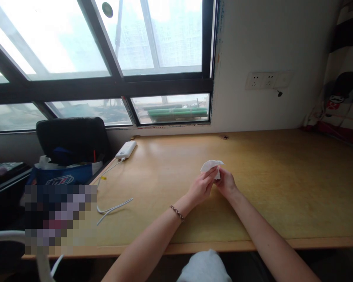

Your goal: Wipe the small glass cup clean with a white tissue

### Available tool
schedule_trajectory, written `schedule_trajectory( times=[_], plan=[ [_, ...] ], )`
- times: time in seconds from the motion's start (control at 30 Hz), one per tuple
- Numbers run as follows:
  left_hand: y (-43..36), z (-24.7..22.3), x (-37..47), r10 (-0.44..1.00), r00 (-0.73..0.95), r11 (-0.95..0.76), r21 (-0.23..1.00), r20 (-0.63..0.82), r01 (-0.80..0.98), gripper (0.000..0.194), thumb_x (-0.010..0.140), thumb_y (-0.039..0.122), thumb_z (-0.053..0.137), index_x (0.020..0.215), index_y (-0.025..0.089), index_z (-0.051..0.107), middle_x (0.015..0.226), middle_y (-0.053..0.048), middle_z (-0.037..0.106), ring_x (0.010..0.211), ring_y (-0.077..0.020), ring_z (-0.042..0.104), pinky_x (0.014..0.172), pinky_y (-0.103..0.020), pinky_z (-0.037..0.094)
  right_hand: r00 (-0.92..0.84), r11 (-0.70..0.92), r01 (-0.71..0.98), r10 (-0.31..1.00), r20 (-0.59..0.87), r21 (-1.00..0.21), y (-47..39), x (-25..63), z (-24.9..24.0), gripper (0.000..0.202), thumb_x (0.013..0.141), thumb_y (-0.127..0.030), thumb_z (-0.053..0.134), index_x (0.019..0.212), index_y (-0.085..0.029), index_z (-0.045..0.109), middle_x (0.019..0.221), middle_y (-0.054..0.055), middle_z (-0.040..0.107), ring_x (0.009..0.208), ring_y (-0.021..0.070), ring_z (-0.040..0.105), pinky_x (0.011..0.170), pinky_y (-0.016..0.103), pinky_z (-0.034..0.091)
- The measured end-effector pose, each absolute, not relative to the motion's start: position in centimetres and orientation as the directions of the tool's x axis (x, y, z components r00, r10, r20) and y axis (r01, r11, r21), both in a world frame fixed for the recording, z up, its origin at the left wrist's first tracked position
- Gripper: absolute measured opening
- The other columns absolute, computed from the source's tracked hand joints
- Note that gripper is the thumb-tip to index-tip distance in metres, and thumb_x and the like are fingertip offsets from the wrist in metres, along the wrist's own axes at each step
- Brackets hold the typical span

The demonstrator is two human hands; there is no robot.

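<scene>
- Head view shows me a small white piece of paper (pixel 212 166), held just above the middle of the wooden worktop (pixel 282 184), a little toward the far edge.
- I see my left hand (pixel 201 187) with its grip closed on the lower left part of the paper, fingers pinching it.
- My right hand (pixel 225 182) has its grip closed on the lower right part of the same paper, and the two hands touch each other.
- On my left wrist there is a thin beaded bracelet (pixel 177 213).
- Well apart to the left, a white power bank (pixel 126 149) lies at the far corner of the worktop, and its white cable (pixel 111 205) runs toward the near edge.
- Beyond the left edge I see a black chair (pixel 73 137) with a blue bag (pixel 61 176) before it.
- Wall sockets (pixel 267 80) sit on the white wall, right of the window (pixel 100 58).
</scene>
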State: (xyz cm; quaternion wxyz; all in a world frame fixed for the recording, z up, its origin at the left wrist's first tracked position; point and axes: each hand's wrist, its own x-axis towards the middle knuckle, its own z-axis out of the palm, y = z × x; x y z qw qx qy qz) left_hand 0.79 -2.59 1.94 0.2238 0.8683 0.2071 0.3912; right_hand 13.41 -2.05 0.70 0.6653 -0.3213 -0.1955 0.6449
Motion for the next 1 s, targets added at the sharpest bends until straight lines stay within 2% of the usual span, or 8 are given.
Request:
schedule_trajectory(
  times=[0.13,0.23,0.33,0.57,0.67,0.77,0.87,1.0],
  plan=[
    [-2.1,1.8,0.8,0.612,0.539,-0.785,0.531,0.579,0.32,0.043,0.086,0.022,0.029,0.129,0.022,0.031,0.134,-0.007,0.031,0.122,-0.0203,0.031,0.101,-0.039,0.028,0.089,-0.064,-0.812,0.969,-0.232,-0.581,-2.0,13.3,0.9,0.015,0.075,-0.019,0.048,0.069,-0.014,0.06,0.059,0.001,0.063,0.048,0.0106,0.055,0.043,0.02,0.044],
    [-1.5,1.1,0.8,0.682,0.472,-0.73,0.559,0.559,0.392,0.044,0.086,0.026,0.029,0.129,0.02,0.029,0.136,-0.007,0.028,0.124,-0.0204,0.027,0.102,-0.038,0.026,0.113,-0.035,-0.821,0.968,-0.222,-0.57,-1.8,13.4,0.9,0.016,0.077,-0.018,0.045,0.073,-0.015,0.06,0.068,0.003,0.066,0.056,0.0116,0.059,0.05,0.022,0.048],
    [-1.4,0.3,0.9,0.733,0.44,-0.679,0.603,0.519,0.419,0.05,0.085,0.031,0.032,0.131,0.015,0.023,0.137,-0.011,0.024,0.126,-0.0209,0.022,0.103,-0.039,0.024,0.175,0.037,-0.812,0.968,-0.182,-0.583,-1.7,13.7,0.8,0.016,0.078,-0.019,0.045,0.072,-0.016,0.059,0.064,0.001,0.065,0.053,0.0113,0.059,0.048,0.021,0.047],
    [-2.5,-0.3,1.6,0.774,0.459,-0.589,0.763,0.437,0.266,0.052,0.084,0.034,0.033,0.131,0.015,0.021,0.134,-0.012,0.03,0.125,-0.0214,0.025,0.103,-0.04,0.023,0.292,0.18,-0.863,0.941,-0.174,-0.472,-1.8,14.1,2.0,0.023,0.081,-0.018,0.039,0.067,-0.016,0.058,0.058,-0.001,0.064,0.052,0.01,0.058,0.053,0.021,0.048],
    [-3.4,-0.4,2.0,0.772,0.476,-0.574,0.784,0.422,0.236,0.06,0.083,0.033,0.036,0.134,0.015,0.009,0.139,-0.012,0.017,0.128,-0.0221,0.015,0.105,-0.041,0.017,0.289,0.185,-0.863,0.944,-0.158,-0.469,-1.8,14.1,2.4,0.025,0.083,-0.02,0.037,0.074,-0.015,0.06,0.064,0.001,0.065,0.058,0.0117,0.06,0.06,0.025,0.049],
    [-4.2,-0.3,2.3,0.751,0.496,-0.608,0.75,0.435,0.263,0.071,0.082,0.032,0.039,0.134,0.015,-0.006,0.141,-0.012,0.0,0.129,-0.0237,0.003,0.106,-0.042,0.011,0.279,0.176,-0.864,0.947,-0.159,-0.471,-1.8,14.1,2.3,0.025,0.083,-0.021,0.036,0.078,-0.015,0.06,0.07,0.002,0.066,0.064,0.0124,0.061,0.063,0.025,0.049],
    [-4.7,0.2,2.3,0.709,0.525,-0.672,0.676,0.471,0.302,0.075,0.081,0.032,0.04,0.133,0.015,-0.01,0.14,-0.011,-0.012,0.128,-0.0258,-0.005,0.105,-0.045,0.01,0.237,0.134,-0.863,0.959,-0.158,-0.487,-1.7,14.1,2.0,0.024,0.082,-0.022,0.038,0.077,-0.017,0.061,0.07,0.002,0.066,0.065,0.0126,0.06,0.062,0.025,0.048],
    [-4.8,0.9,2.2,0.61,0.602,-0.768,0.57,0.515,0.291,0.073,0.08,0.033,0.043,0.135,0.017,-0.003,0.141,-0.013,-0.001,0.128,-0.0275,0.001,0.104,-0.046,0.014,0.246,0.134,-0.851,0.956,-0.161,-0.508,-1.7,14.3,1.6,0.021,0.078,-0.022,0.043,0.065,-0.019,0.058,0.058,-0.001,0.061,0.055,0.0107,0.056,0.058,0.023,0.046]
  ],
)
